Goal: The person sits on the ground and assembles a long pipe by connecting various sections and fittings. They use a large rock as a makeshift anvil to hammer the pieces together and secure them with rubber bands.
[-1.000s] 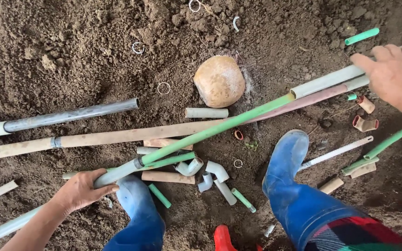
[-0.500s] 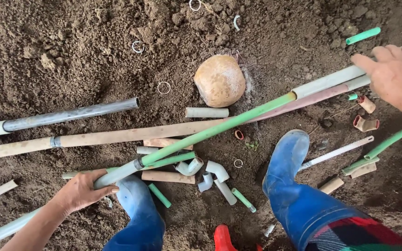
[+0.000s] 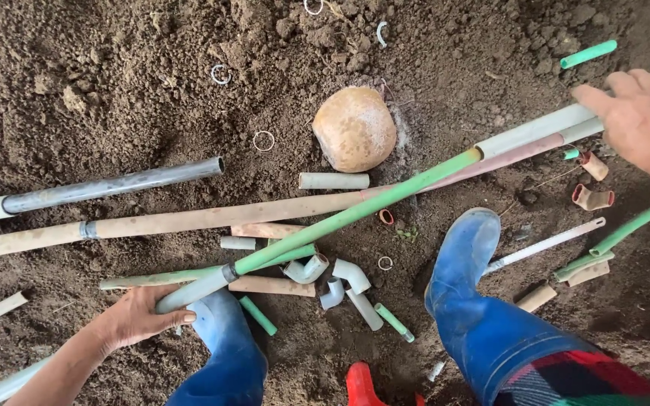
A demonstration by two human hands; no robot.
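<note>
Little has moved since the earlier frames: both hands keep their places on the long pipe, and the left hand (image 3: 141,319) has only settled its grip slightly.

Left hand: reaches in from the lower left edge, forearm angled up to the right, fingers curled around the grey lower end of the long pipe (image 3: 355,212). Right hand (image 3: 641,116): enters from the right edge, palm down, fingers spread over the white upper section of the same pipe; whether they close around it cannot be told. The hands are well apart, one at each end.

Long pipe: runs diagonally from lower left to upper right, grey at the bottom, green in the middle, white at the top. It crosses over a long tan pipe (image 3: 189,219) that lies nearly level on the soil (image 3: 114,90).

Open room: bare soil lies above the pipes at upper left. Below the pipe, room is tight. Two blue boots stand just beneath it, the left boot (image 3: 223,346) beside the left hand and the right boot (image 3: 468,263) near the middle.

Obstructions: a round brown stone (image 3: 353,128) sits just above the green section. A grey pipe (image 3: 114,184) lies at left. White elbow fittings (image 3: 340,282), short green offcuts (image 3: 257,316) and tan offcuts lie scattered between the boots. Further pipe pieces lie near the right edge.
</note>
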